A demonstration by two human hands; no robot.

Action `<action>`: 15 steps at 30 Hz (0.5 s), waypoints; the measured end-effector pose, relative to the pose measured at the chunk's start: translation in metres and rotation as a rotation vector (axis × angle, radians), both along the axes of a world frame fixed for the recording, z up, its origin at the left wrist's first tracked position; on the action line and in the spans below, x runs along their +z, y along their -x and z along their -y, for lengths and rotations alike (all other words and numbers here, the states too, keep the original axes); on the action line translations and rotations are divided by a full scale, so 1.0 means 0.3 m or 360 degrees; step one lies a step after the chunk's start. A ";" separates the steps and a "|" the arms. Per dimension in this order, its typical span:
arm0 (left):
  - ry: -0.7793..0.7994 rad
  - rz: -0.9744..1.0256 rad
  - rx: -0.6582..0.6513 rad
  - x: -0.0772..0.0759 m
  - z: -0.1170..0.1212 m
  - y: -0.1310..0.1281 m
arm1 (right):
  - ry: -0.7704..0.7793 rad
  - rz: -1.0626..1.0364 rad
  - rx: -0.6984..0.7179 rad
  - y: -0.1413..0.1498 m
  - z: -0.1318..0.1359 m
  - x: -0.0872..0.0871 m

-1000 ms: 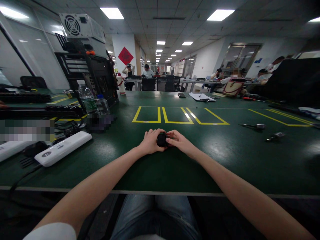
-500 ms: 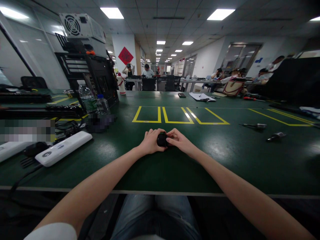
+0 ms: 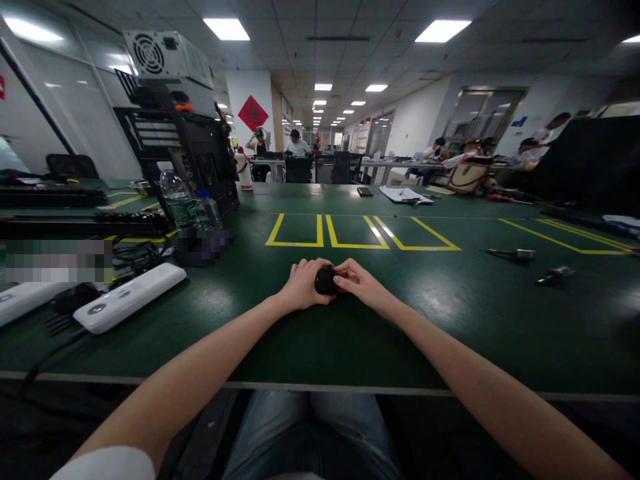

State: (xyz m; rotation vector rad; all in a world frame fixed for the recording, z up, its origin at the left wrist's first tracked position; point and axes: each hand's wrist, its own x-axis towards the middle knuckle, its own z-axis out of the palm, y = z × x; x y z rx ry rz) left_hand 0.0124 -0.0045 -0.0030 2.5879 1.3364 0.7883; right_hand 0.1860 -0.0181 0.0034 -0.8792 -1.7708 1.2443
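Observation:
A small, round black object [image 3: 325,281] is held between my two hands over the green table [image 3: 310,347]; its kind does not show clearly. My left hand [image 3: 303,285] wraps around its left side, with the thumb along the near edge. From the other side, my right hand [image 3: 361,287] pinches the object's right edge with thumb and fingertips. The far side of the object is hidden behind my fingers. Beyond the hands, yellow tape outlines [image 3: 356,245] mark the tabletop.
On the left lie a white power strip [image 3: 131,297] and cables, near plastic bottles [image 3: 176,199] and a black computer case [image 3: 207,157]. Two dark metal-ended parts [image 3: 556,275] lie to the right. Farther back are a clipboard [image 3: 404,194] and a phone [image 3: 365,191].
The view has shifted very slightly. Both hands keep the same hold on the black object, with hardly any visible movement.

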 end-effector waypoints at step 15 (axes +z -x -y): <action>0.0012 0.0015 -0.0033 0.007 0.005 0.004 | 0.0010 -0.0007 0.0069 -0.007 0.003 0.000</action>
